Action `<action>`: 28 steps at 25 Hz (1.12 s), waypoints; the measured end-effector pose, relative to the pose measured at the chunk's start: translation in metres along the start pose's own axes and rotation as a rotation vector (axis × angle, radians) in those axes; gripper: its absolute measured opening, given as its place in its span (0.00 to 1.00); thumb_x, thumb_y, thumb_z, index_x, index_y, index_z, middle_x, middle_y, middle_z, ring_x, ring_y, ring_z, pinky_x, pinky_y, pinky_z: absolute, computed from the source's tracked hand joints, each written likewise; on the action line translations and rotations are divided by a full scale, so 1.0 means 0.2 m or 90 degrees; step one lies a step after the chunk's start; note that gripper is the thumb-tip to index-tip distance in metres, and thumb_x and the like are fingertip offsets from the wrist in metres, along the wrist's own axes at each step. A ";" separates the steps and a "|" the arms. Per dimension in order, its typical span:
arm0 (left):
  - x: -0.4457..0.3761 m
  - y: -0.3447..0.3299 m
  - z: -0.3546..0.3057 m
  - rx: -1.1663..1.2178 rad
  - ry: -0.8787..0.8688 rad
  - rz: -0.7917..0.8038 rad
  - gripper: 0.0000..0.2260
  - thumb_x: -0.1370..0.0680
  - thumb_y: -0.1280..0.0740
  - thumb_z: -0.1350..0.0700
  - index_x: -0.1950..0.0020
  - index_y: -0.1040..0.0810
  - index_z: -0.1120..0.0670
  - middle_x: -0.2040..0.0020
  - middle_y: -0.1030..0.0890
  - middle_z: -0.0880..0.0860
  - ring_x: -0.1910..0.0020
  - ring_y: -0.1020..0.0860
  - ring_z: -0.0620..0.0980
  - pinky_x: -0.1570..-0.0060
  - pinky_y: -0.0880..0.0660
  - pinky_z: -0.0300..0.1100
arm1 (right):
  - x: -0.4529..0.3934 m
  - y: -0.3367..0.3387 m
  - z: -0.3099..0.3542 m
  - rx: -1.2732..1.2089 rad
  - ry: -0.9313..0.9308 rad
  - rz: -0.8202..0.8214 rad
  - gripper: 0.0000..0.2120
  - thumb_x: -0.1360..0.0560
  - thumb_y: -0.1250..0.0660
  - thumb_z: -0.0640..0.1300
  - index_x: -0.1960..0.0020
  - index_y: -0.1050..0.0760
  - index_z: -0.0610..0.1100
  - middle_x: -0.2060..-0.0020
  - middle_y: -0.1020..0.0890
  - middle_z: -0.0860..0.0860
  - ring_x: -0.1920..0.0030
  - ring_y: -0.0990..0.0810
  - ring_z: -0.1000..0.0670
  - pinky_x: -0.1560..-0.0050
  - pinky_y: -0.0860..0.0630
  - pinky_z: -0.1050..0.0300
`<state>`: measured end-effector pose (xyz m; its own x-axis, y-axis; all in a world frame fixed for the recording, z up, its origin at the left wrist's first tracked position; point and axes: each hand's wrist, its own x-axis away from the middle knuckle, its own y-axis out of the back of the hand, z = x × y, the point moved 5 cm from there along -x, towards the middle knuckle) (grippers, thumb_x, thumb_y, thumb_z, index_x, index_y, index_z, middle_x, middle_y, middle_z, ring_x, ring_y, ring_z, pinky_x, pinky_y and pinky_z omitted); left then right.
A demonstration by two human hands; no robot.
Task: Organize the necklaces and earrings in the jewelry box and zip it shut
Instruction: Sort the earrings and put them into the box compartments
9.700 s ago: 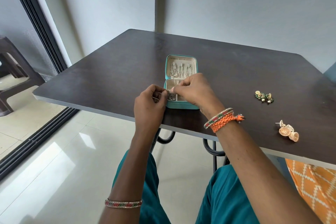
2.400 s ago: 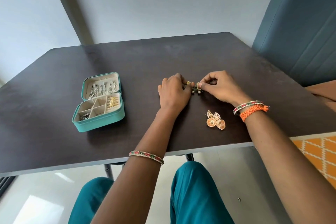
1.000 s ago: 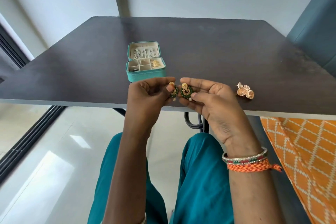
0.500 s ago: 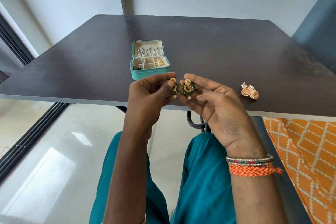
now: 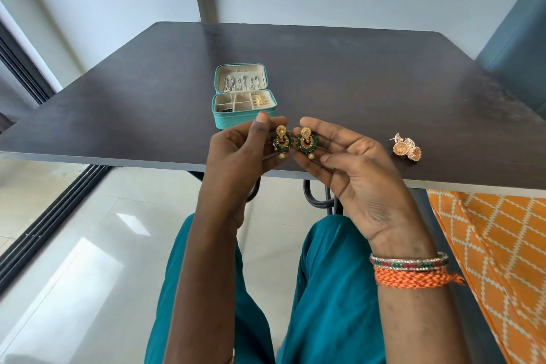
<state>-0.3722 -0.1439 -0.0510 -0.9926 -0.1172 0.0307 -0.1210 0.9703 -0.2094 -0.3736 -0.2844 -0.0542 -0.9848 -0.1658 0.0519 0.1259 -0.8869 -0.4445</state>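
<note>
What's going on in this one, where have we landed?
A seated person is sorting jewellery at a dark table. Each hand holds one green-and-gold earring with a pearl drop: the left hand pinches one, the right hand the other, held side by side above the table's near edge. The teal jewelry box lies open behind them, chains hanging in its lid and a gold piece in one compartment. A pair of gold jhumka earrings is on the table, not yet put away.

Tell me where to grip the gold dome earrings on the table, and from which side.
Pinch the gold dome earrings from above, across the two round domes; they lie low on the table, touching each other, with thin posts pointing away, probably too fine to grip.
</note>
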 end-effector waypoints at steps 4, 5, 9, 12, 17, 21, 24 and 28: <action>0.01 0.00 -0.02 -0.020 -0.042 0.037 0.07 0.25 0.32 0.58 0.48 0.19 0.57 0.52 0.15 0.56 0.52 0.17 0.51 0.50 0.20 0.42 | 0.00 0.00 0.01 0.026 0.016 -0.008 0.16 0.24 0.42 0.27 0.41 0.23 0.39 0.47 0.17 0.43 0.46 0.17 0.49 0.45 0.21 0.57; 0.02 0.00 -0.02 -0.051 -0.070 0.040 0.09 0.27 0.30 0.60 0.48 0.19 0.56 0.52 0.15 0.55 0.53 0.16 0.50 0.51 0.20 0.41 | 0.01 0.00 0.02 0.045 0.026 -0.014 0.14 0.24 0.39 0.30 0.42 0.22 0.40 0.47 0.16 0.44 0.46 0.17 0.48 0.45 0.21 0.57; 0.02 0.01 -0.03 -0.061 -0.127 0.008 0.10 0.29 0.29 0.63 0.48 0.18 0.56 0.54 0.15 0.54 0.55 0.16 0.49 0.54 0.20 0.39 | 0.01 -0.01 0.02 0.099 0.075 -0.050 0.11 0.26 0.34 0.33 0.46 0.20 0.42 0.52 0.15 0.46 0.49 0.16 0.49 0.50 0.20 0.59; 0.03 0.02 -0.03 -0.021 -0.105 0.005 0.08 0.25 0.33 0.62 0.48 0.19 0.56 0.49 0.16 0.57 0.52 0.16 0.51 0.56 0.20 0.37 | 0.02 -0.02 0.03 0.088 0.081 -0.046 0.14 0.24 0.39 0.29 0.46 0.20 0.42 0.51 0.15 0.46 0.47 0.17 0.50 0.49 0.20 0.58; 0.03 0.03 -0.03 -0.011 -0.063 0.023 0.11 0.22 0.39 0.66 0.48 0.20 0.55 0.45 0.18 0.57 0.49 0.17 0.51 0.55 0.20 0.36 | 0.02 -0.03 0.03 0.076 0.056 -0.028 0.19 0.23 0.46 0.26 0.44 0.21 0.40 0.47 0.16 0.45 0.45 0.18 0.50 0.45 0.21 0.56; 0.02 0.06 -0.02 -0.019 -0.043 0.031 0.12 0.22 0.39 0.68 0.46 0.20 0.55 0.45 0.18 0.56 0.47 0.18 0.51 0.51 0.20 0.38 | 0.00 -0.04 0.00 0.075 0.050 -0.031 0.17 0.23 0.45 0.27 0.44 0.21 0.40 0.48 0.16 0.45 0.45 0.18 0.50 0.46 0.20 0.56; 0.00 0.10 -0.02 -0.046 -0.072 0.037 0.12 0.25 0.34 0.66 0.44 0.20 0.55 0.48 0.16 0.55 0.48 0.18 0.51 0.48 0.21 0.40 | -0.05 -0.07 0.00 0.088 0.060 -0.035 0.11 0.24 0.38 0.32 0.45 0.21 0.41 0.48 0.16 0.45 0.47 0.17 0.49 0.49 0.20 0.58; -0.08 0.17 -0.07 -0.017 -0.137 -0.030 0.10 0.28 0.30 0.67 0.49 0.19 0.58 0.53 0.15 0.56 0.53 0.17 0.51 0.50 0.21 0.41 | -0.19 -0.16 0.00 0.125 0.092 -0.028 0.08 0.26 0.34 0.32 0.48 0.21 0.37 0.54 0.15 0.43 0.54 0.16 0.50 0.54 0.19 0.60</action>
<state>-0.3611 -0.1064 -0.0446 -0.9645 -0.2015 -0.1705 -0.1693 0.9678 -0.1862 -0.3400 -0.2494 -0.0408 -0.9950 -0.0741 -0.0676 0.0894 -0.9609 -0.2619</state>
